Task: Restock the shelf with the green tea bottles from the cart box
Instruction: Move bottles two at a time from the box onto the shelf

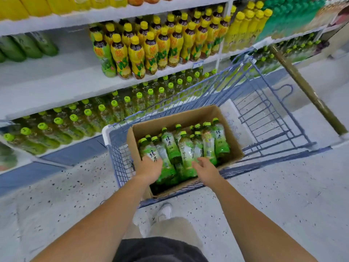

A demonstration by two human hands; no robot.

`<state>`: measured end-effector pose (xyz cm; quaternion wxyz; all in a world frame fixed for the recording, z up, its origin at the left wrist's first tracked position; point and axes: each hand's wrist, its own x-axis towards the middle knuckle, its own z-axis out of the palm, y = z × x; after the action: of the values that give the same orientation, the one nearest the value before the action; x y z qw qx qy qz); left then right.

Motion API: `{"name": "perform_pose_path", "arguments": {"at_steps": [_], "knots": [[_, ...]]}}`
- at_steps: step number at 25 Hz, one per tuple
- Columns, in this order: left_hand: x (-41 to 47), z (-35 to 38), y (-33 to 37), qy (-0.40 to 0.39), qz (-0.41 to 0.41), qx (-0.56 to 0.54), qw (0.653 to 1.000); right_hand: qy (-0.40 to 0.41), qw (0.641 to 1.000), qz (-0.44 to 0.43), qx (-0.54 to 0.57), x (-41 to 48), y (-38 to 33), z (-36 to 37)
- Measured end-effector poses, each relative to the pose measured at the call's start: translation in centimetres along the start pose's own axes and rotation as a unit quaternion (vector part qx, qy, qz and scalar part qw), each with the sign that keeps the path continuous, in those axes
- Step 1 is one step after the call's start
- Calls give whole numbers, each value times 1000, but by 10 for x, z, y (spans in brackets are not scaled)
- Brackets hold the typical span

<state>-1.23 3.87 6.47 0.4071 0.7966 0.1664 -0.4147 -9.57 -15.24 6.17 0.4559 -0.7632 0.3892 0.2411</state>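
Task thing: the green tea bottles (pixel 188 148) lie in the box (pixel 231 127), packed side by side and partly one over another, with caps toward its far wall.
Box: it sits in the near left corner of the cart (pixel 264 103) and seems to lean a little; the cart stands just beside the shelf (pixel 56 86).
Left hand (pixel 150 167): it lies on the left bottle (pixel 152 155) by the left wall of the box, with fingers bent down round it. It looks like a grip, though the fingertips are hidden.
Right hand (pixel 205 167): its fingers are loosely spread over the middle bottles and hold nothing. Whether it touches them I cannot tell.
Goal place: the shelf row (pixel 88 114) with the same green caps, rather full up to the front edge.
Step, as I judge: taking bottles out of the box.
Risk 1: the bottles look smooth and wedged together, so a pull on one can drag its neighbours, or the bottle can slip from a one-hand grip.
Risk 2: little free space shows at the front edge of the shelf. A bottle pushed in carelessly can tip the standing ones, and one may fall to the floor (pixel 75 186).
Risk 3: a hard pull can shift the leaning box in the cart.
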Motion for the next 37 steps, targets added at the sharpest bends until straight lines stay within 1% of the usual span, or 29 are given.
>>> {"name": "perform_pose_path", "arguments": {"at_steps": [4, 6, 8, 11, 13, 15, 18, 21, 27, 30, 32, 33, 37], "knots": [[21, 24, 2, 21, -23, 38, 999, -22, 999, -5, -24, 39, 15, -3], [36, 32, 0, 43, -34, 37, 998, -31, 999, -7, -24, 57, 19, -2], [57, 38, -6, 62, -51, 62, 995, -40, 999, -8, -31, 78, 21, -1], [78, 47, -17, 90, -78, 75, 990, -54, 998, 6, -37, 111, 29, 3], [87, 52, -21, 113, -78, 67, 988, -69, 997, 12, -14, 127, 33, 5], [96, 54, -24, 135, -82, 33, 987, -74, 997, 23, 29, 139, 37, 6], [103, 58, -28, 148, -86, 17, 985, -98, 991, 56, 74, 150, 45, 8], [104, 61, -31, 139, -74, 44, 986, -123, 983, 93, 101, 153, 51, 13], [99, 60, -36, 124, -14, 5, 992, -110, 982, 86, 127, 145, 37, 15], [100, 59, -39, 65, -5, -41, 997, -93, 975, 92, 182, 137, 30, 23], [100, 56, -41, 33, -1, -41, 999, -65, 965, 89, 239, 128, 23, 30], [100, 53, -42, 23, 8, -40, 999, -37, 965, 85, 247, 124, 22, 33], [96, 24, -38, -22, 31, -82, 996, 46, 977, 41, 205, 103, 9, 52]]}}
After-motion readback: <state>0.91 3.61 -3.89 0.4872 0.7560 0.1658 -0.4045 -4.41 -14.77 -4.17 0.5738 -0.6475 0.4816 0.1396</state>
